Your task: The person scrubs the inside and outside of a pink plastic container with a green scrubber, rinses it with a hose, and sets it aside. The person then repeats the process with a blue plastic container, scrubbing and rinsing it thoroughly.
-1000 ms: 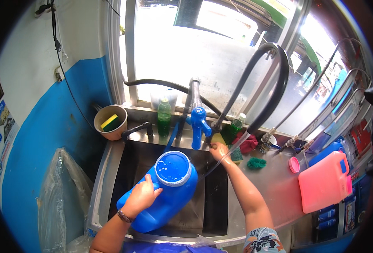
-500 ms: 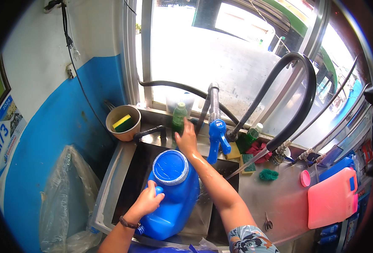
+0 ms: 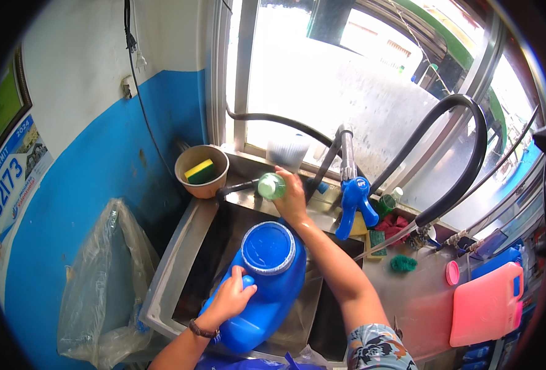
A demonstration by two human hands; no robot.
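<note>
A large blue plastic water jug [image 3: 257,324] with a wide round blue lid [image 3: 268,248] stands in the metal sink. The lid looks wet. My left hand [image 3: 231,300] is closed on the jug at its handle, beside a small round blue knob [image 3: 248,282]. Beyond the jug, my right hand [image 3: 293,196] grips a green plastic bottle [image 3: 271,185], its top tilted toward me. The right palm and the bottle's lower part are hidden. Right of this hand rises a faucet with a blue handle [image 3: 355,198].
A beige pot [image 3: 220,179] with a yellow-green sponge [image 3: 199,172] stands at the back left corner. On the steel counter lie a green scrubber [image 3: 403,264], a pink cap [image 3: 451,272] and a pink jug [image 3: 487,304]. A black hose [image 3: 479,142] arches at right.
My right hand has closed on the green bottle, lifted it off the back ledge and tipped its top toward me. The left hand stays on the jug. The whole view has shifted slightly.
</note>
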